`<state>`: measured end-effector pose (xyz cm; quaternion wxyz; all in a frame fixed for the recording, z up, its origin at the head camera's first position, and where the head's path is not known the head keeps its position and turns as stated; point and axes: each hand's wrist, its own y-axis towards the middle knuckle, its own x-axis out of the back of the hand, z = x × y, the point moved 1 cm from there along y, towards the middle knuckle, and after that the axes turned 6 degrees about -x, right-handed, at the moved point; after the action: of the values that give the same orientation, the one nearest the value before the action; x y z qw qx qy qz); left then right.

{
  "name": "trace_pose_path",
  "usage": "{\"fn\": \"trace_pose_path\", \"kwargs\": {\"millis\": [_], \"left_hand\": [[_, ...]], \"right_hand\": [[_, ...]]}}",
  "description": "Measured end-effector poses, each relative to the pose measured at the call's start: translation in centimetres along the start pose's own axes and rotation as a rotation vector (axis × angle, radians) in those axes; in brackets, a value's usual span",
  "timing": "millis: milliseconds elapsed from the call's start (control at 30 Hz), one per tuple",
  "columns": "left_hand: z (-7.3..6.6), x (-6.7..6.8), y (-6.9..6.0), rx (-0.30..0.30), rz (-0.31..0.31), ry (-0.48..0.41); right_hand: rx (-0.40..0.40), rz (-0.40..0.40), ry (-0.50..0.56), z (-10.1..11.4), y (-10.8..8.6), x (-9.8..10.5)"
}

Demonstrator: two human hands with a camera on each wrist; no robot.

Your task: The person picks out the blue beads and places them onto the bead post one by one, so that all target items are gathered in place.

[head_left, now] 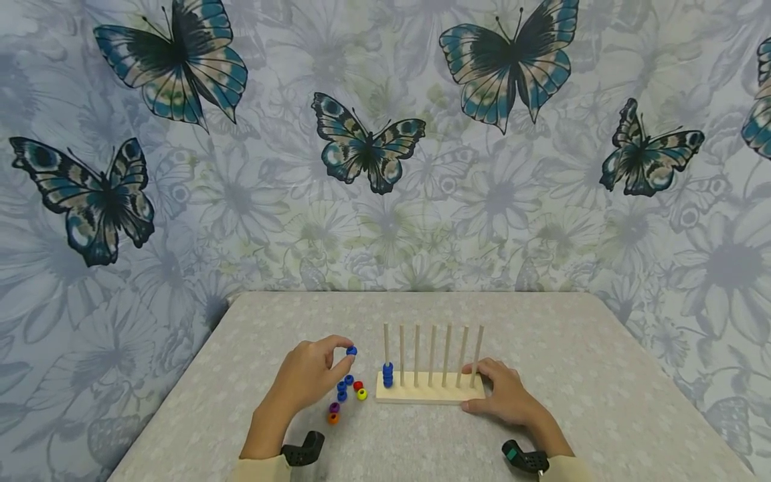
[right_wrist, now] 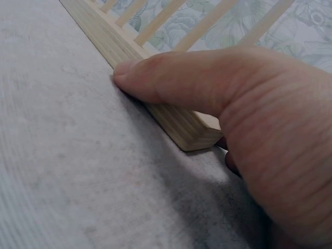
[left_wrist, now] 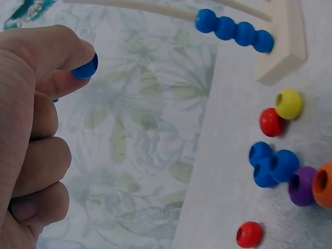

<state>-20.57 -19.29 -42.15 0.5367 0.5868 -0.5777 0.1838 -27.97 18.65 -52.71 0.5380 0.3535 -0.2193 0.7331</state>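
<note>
Between thumb and forefinger my left hand (head_left: 313,371) pinches a blue bead (left_wrist: 85,67), held above the table to the left of a wooden peg rack (head_left: 427,396). The rack has a row of several upright pegs. Its leftmost peg carries a stack of several blue beads (head_left: 388,375); the other pegs are bare. My right hand (head_left: 504,393) grips the rack's right end, thumb along the front edge and fingers behind. Below the left hand lie loose blue beads (left_wrist: 270,166), a yellow bead (left_wrist: 289,104), red beads (left_wrist: 250,234), a purple bead (left_wrist: 302,187) and an orange bead (head_left: 333,418).
The table (head_left: 602,375) has a pale patterned cover. Behind its far edge rises a wall (head_left: 385,241) with flower and butterfly patterns. The loose beads lie close together just left of the rack. Black devices (head_left: 304,449) are worn on both wrists.
</note>
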Motion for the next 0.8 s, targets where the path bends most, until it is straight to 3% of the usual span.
{"fn": "trace_pose_path", "kwargs": {"millis": [167, 800], "left_hand": [[-0.5, 0.5, 0.6, -0.043, -0.055, -0.012], [-2.1, 0.8, 2.4, -0.143, -0.159, -0.088]], "right_hand": [[0.007, 0.001, 0.004, -0.1, -0.1, 0.0], [-0.018, 0.011, -0.002, -0.1, -0.1, 0.1]]}}
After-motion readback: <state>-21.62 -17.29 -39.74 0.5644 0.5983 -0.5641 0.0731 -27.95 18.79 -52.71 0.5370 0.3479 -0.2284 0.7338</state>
